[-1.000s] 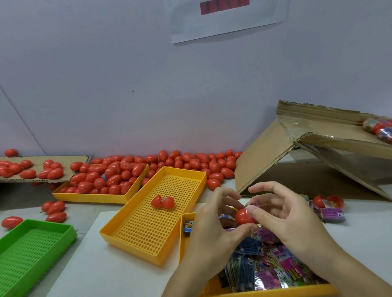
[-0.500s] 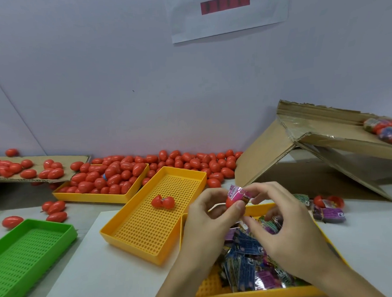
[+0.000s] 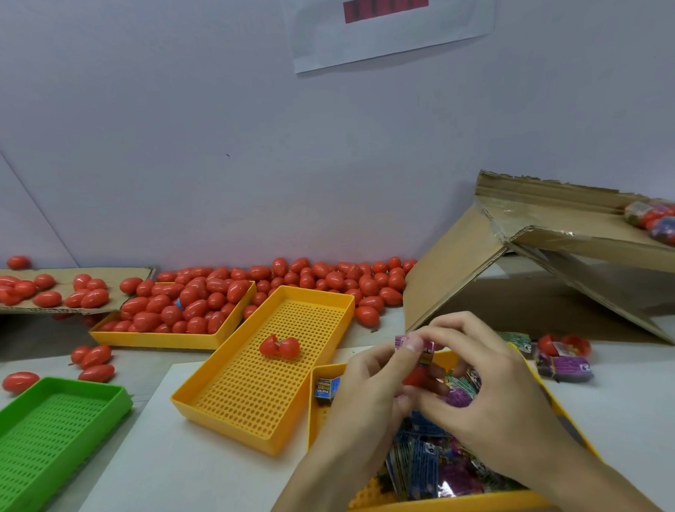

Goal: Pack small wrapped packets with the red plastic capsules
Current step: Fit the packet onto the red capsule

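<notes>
Both hands meet above the near yellow tray (image 3: 436, 509), which holds a heap of blue and purple wrapped packets (image 3: 422, 465); the left hand (image 3: 367, 394) pinches a pink packet (image 3: 407, 342) between thumb and fingers, while the right hand (image 3: 493, 396) curls its fingers round a red capsule (image 3: 415, 377) just below that packet; the two things touch. To the left, a middle yellow tray (image 3: 234, 407) carries one opened capsule (image 3: 280, 347), its halves side by side; farther left, a green tray (image 3: 46, 435) sits at the tabletop (image 3: 176, 491) edge. A far yellow tray (image 3: 158, 339) is piled with red capsules (image 3: 191, 301), and more lie loose along the wall (image 3: 207, 145). A torn cardboard box (image 3: 560, 254) leans at the far right.
</notes>
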Demonstrator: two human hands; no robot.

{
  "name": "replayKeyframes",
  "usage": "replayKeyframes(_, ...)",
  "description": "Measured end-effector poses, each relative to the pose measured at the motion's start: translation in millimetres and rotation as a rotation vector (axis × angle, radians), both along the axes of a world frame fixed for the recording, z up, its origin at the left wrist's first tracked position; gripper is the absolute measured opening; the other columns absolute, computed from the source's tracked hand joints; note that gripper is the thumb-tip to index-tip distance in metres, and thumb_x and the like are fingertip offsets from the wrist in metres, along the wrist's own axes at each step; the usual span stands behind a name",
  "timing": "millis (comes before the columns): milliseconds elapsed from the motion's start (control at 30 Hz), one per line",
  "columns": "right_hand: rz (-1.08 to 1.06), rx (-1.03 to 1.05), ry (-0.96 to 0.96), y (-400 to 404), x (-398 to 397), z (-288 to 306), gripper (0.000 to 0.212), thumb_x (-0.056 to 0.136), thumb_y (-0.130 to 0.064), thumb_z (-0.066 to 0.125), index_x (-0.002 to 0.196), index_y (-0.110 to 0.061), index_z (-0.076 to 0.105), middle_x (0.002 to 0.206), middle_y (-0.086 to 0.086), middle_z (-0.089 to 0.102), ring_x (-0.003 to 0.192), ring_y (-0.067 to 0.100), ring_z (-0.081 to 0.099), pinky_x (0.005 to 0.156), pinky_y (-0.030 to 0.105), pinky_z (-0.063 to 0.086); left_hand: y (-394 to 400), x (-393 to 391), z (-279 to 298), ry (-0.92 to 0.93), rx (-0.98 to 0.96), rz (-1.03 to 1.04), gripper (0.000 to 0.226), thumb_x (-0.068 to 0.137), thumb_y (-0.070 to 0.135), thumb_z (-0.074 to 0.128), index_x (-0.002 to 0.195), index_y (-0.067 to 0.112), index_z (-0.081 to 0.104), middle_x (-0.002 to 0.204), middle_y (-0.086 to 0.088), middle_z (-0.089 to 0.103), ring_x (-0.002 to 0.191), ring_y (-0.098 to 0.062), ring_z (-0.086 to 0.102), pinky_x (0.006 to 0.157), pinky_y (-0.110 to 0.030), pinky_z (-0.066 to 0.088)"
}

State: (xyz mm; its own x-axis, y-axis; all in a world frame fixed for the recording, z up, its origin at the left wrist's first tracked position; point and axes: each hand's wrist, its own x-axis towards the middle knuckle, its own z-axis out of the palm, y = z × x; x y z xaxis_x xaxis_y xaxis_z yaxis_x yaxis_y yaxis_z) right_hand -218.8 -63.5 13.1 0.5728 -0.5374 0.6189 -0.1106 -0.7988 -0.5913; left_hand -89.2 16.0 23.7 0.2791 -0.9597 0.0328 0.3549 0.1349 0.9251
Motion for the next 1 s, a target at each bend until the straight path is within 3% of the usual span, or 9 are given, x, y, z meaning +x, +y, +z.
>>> replayKeyframes(167, 0.027, 0.042, -0.015, -4.0, -3.9, 0.6, 0.047, 0.075, -0.016, 0.085, 0.118, -0.027, 0.071, 0.109, -0.017, 0.058, 0.105, 0.003, 0.056, 0.073, 0.003, 0.041, 0.1, -0.7, -1.1, -0.104, 0.038, -0.049, 0.031, 0.095, 0.040, 0.064, 0.103, 0.012, 0.074, 0.088, -0.011, 0.072, 0.087, -0.021, 0.069, 0.076, -0.029, 0.056)
replayKeyframes(333, 0.036, 0.099, -0.054, -3.1, -3.4, 2.4, 0.042, 0.078, -0.022, 0.084, 0.118, -0.025, 0.071, 0.108, -0.019, 0.058, 0.096, -0.001, 0.056, 0.065, 0.005, 0.041, 0.3, -0.9, -0.5, -0.133, 0.056, -0.067, 0.040, 0.089, 0.052, 0.066, 0.103, 0.017, 0.076, 0.091, -0.008, 0.074, 0.088, -0.021, 0.072, 0.074, -0.029, 0.057)
replayKeyframes(467, 0.054, 0.131, -0.061, -0.4, -3.6, 4.5, 0.042, 0.076, -0.031, 0.077, 0.117, -0.029, 0.071, 0.109, -0.018, 0.059, 0.097, 0.000, 0.056, 0.068, 0.007, 0.043, 0.9, -0.1, -0.7, -0.124, 0.047, -0.056, 0.041, 0.088, 0.052, 0.066, 0.103, 0.015, 0.075, 0.089, -0.010, 0.072, 0.085, -0.021, 0.070, 0.073, -0.030, 0.057)
replayKeyframes(633, 0.130, 0.180, -0.004, -2.8, -4.8, 4.6, 0.044, 0.076, -0.015, 0.082, 0.117, -0.028, 0.072, 0.114, -0.016, 0.059, 0.104, 0.010, 0.060, 0.078, 0.019, 0.052, 2.0, -4.6, -0.5, -0.200, 0.051, -0.107, 0.025, 0.086, 0.051, 0.064, 0.082, 0.029, 0.074, 0.074, -0.003, 0.069, 0.066, -0.014, 0.065, 0.064, -0.025, 0.053)
replayKeyframes(800, 0.141, 0.159, 0.022, -4.5, -6.0, 4.9, 0.046, 0.075, -0.021, 0.081, 0.120, -0.021, 0.071, 0.115, -0.018, 0.057, 0.103, 0.009, 0.062, 0.079, 0.019, 0.053, 1.2, -1.6, -1.6, -0.288, 0.082, -0.140, 0.024, 0.089, 0.054, 0.059, 0.079, 0.037, 0.073, 0.070, -0.002, 0.071, 0.065, -0.019, 0.070, 0.064, -0.026, 0.056)
replayKeyframes(1000, 0.111, 0.154, 0.003, -6.5, -5.2, 1.6, 0.046, 0.079, -0.012, 0.081, 0.120, -0.029, 0.070, 0.114, -0.016, 0.059, 0.104, 0.008, 0.059, 0.076, 0.017, 0.049, 0.4, -0.8, -3.4, -0.225, 0.059, -0.093, 0.034, 0.088, 0.058, 0.060, 0.088, 0.028, 0.075, 0.077, -0.005, 0.071, 0.070, -0.016, 0.068, 0.065, -0.026, 0.055)
